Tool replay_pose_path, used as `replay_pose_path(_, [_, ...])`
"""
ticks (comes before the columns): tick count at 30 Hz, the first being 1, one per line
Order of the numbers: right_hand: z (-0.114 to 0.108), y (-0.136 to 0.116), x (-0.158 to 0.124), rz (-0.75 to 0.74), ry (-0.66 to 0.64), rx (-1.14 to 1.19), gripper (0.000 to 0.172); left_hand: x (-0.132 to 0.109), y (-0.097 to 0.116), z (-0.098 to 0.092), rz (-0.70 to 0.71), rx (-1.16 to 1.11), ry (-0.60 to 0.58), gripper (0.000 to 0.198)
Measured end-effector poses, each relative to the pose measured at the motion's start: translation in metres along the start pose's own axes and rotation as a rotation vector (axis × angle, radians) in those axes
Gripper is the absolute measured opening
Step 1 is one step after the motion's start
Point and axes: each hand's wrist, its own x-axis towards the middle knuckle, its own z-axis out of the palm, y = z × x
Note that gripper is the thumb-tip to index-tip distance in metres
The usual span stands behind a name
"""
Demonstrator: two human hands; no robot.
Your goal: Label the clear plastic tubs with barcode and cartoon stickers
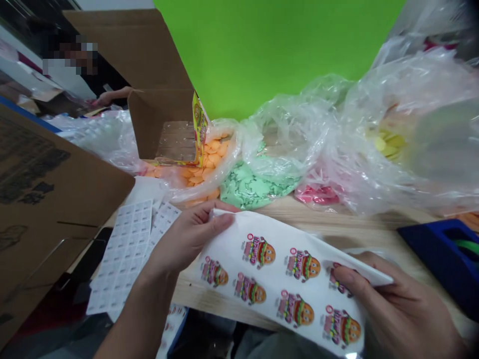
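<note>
A burger sticker sheet (pixel 280 284) held taut above the desk (pixel 337 229)

The left hand (pixel 187 239) grasps the sheet's upper left corner, pinching it between thumb and fingers. The right hand (pixel 396 304) grips the opposite end, with its thumb lying across the printed face. Between them the glossy white sheet bows slightly, its rows of cartoon burger labels facing up, over the near edge of the desk.

Just left of the left hand, overlapping sheets of small white labels (pixel 127 254) hang past the desk's left edge, beside a large cardboard flap (pixel 48 199). Beyond them, an open cardboard box (pixel 160 119) stands at the far left, with a yellow printed card (pixel 198 129) at its corner. Clear plastic bags line the far edge, holding orange discs (pixel 207 164), pale green pieces (pixel 254 187), pink pieces (pixel 318 194) and yellow discs (pixel 387 147). A blue holder (pixel 437 259) sits at the right edge. Past the box, another person's hand (pixel 108 97) shows at upper left, and a green backdrop (pixel 262 50) rises behind everything.
</note>
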Motion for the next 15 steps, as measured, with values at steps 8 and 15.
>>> replay_pose_path(8, [0.004,0.003,-0.004,-0.328,0.058,-0.096,0.028,0.003,-0.007,0.005,0.065,-0.144,0.079,0.026])
replay_pose_path(15, [0.002,0.015,-0.008,-0.075,-0.111,0.087,0.036,-0.001,-0.014,0.003,0.000,0.049,0.054,0.016])
